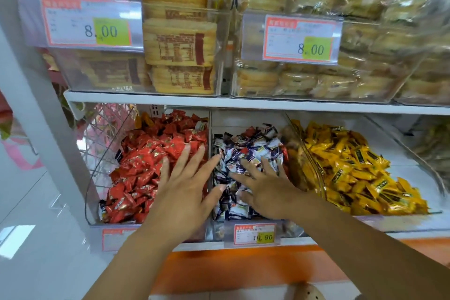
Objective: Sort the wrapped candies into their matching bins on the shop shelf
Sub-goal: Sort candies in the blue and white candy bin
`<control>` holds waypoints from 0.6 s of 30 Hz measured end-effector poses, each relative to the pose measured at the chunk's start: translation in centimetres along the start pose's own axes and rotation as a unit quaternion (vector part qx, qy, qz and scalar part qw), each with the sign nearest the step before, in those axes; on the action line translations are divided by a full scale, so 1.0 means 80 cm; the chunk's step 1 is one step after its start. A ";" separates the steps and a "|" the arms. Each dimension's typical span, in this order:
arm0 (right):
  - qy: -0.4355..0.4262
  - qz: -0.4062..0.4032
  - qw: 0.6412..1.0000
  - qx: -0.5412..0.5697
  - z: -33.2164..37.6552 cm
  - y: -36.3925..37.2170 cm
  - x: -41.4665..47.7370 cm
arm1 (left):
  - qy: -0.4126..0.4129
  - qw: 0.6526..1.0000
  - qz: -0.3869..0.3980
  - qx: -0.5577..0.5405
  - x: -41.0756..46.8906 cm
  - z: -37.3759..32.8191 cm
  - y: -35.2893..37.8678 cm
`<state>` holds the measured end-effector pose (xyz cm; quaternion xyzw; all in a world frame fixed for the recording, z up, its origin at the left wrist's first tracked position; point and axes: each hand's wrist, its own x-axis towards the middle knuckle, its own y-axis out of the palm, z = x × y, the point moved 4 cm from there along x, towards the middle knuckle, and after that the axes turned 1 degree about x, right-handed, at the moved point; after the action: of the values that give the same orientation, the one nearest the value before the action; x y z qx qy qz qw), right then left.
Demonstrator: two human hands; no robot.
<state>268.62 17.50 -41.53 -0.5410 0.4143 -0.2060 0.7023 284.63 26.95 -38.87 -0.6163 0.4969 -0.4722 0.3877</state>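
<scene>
Shop shelf [243,102]: white board runs just above the middle bin [210,134]; upper tiers cut off at the frame edge

Above the middle bin: clear boxes of wrapped cakes [180,41], blurred, tags unreadable bar "8.00"

Right of the middle bin: yellow candies [345,168], heaped

Left of it: red candies [146,165], a few dark strays at the near corner

Inside it: blue-and-white candies [246,151], a red wrapper or two among them

Left hand [185,192]: fingers spread wide over the red heap, thumb crossing toward the middle bin

Right hand [265,190]: splayed flat on the blue-and-white pile, fingertips half sunk; whatever lies under either palm is hidden

Price tag [254,234] on the middle bin's front, "19.90"
</scene>
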 end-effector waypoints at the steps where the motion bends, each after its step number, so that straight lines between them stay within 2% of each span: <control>1: -0.002 0.010 1.000 0.022 0.001 -0.003 -0.008 | -0.001 1.000 -0.003 -0.003 0.000 0.000 -0.001; 3: -0.016 -0.032 0.994 0.106 -0.001 -0.020 -0.014 | -0.006 1.000 -0.007 -0.004 0.002 -0.002 -0.004; 6: -0.032 -0.206 0.961 0.182 -0.021 -0.065 0.008 | -0.012 1.000 -0.008 -0.003 0.007 -0.004 -0.007; 9: 0.036 -0.188 0.972 0.137 -0.050 -0.090 0.065 | -0.013 1.000 -0.006 -0.003 0.011 0.001 -0.008; 13: 0.067 -0.162 0.977 0.118 -0.082 -0.090 0.139 | -0.010 1.000 0.011 0.006 0.015 0.013 -0.009; 18: 0.110 -0.112 0.988 -0.012 -0.090 -0.078 0.174 | -0.013 1.000 0.023 0.003 0.019 0.017 -0.010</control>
<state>271.76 0.93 -41.23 -0.5666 0.4283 -0.3365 0.6183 286.21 25.63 -38.19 -0.6092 0.5049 -0.4566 0.4068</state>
